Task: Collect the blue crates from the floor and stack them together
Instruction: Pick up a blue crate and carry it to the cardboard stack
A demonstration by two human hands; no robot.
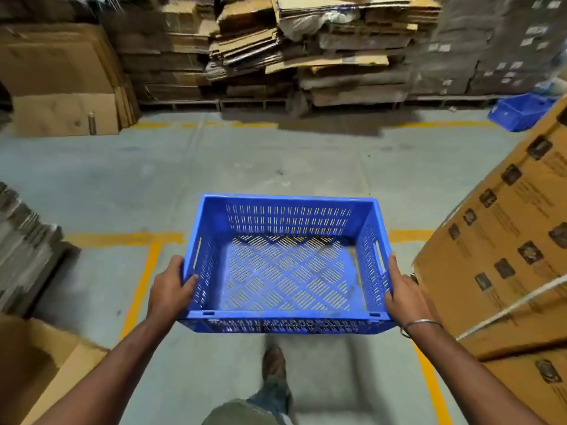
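Hands hold one blue perforated crate (285,262) up off the concrete floor (214,167), level and open side up, in front of the person's body. The left hand (171,289) grips the crate's left side wall near its near corner, thumb hooked over the rim and fingers curled round the outside. The right hand (405,289) grips the right side wall the same way, just below the slotted handle hole; a thin metal bangle (422,325) circles that wrist. A second blue crate (518,113) sits on the floor at the far right, beside a stack of printed cartons (506,256) and partly hidden by it. Piles of flattened cardboard (306,47) on pallets line the floor's far edge. Yellow painted lines (144,280) mark the floor beneath the crate, and a shoe (274,361) shows below it.
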